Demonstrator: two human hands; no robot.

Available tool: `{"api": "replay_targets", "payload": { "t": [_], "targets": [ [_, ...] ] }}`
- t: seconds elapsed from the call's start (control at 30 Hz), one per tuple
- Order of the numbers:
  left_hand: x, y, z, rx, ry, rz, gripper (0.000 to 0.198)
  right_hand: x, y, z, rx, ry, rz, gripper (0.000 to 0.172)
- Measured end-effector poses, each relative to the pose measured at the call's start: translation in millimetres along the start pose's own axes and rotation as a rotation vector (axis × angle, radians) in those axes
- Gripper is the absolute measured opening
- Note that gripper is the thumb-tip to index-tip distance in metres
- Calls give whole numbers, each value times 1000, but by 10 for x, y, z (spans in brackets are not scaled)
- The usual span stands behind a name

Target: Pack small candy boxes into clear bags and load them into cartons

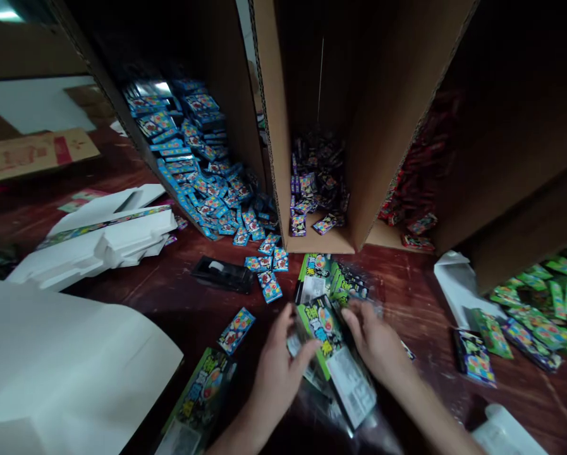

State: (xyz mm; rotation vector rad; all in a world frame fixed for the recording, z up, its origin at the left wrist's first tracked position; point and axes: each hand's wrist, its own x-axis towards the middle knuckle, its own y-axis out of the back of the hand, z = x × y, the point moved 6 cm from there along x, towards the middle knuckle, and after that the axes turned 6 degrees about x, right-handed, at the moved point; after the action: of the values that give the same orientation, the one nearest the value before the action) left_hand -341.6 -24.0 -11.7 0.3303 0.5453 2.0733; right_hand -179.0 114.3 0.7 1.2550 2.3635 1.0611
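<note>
A packing workshop, by the look of it, built around one crowded worktable
Across the dark reddish-brown worktable [397, 268] stand tall cardboard bins [392, 95], open at the front, with small printed packets sorted into them by colour: blue packets [207, 174] spill out at the left, purple packets [306, 183] lie in the middle, red packets [418, 167] beside those, and green packets [542, 300] at the far right. Printed boxes [200, 385], white folded card [103, 243] and what looks like a black tape dispenser [222, 273] share the surface, with a brown carton [36, 151] at the left, all pointing to bulk packing rather than a home
</note>
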Motion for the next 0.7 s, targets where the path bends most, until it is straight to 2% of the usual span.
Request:
{"api": "replay_targets", "payload": {
  "t": [0.07, 0.17, 0.27, 0.37, 0.43, 0.53, 0.63, 0.7],
  "targets": [
    [247, 315, 24, 301, -106, 113, 55, 563, 160, -114, -150, 131, 61, 46],
    [658, 546, 48, 670, -223, 106, 49, 1509, 185, -209, -259, 152, 65, 65],
    [965, 556, -20, 869, -230, -13, 62, 2265, 37, -189, -285, 32, 41, 90],
    [1074, 495, -70, 932, -234, -92, 63, 2592, -109, -153, -286, -24, -16, 91],
    [1087, 459, -87, 964, -238, -112, 62, 2559, -107, -152, -275, 11, -34, 89],
    [1133, 435, -120, 1000, -250, -122, 65, 2169, 62, -142, -232, 114, -36, 91],
    [1246, 459, -115, 1019, -272, -141, 63, 1427, 383, -79, -35, 285, -43, 87],
    [1282, 485, -6, 1025, -289, -145, 62, 801, 634, 61, 93, 308, -47, 86]
  ]
}}
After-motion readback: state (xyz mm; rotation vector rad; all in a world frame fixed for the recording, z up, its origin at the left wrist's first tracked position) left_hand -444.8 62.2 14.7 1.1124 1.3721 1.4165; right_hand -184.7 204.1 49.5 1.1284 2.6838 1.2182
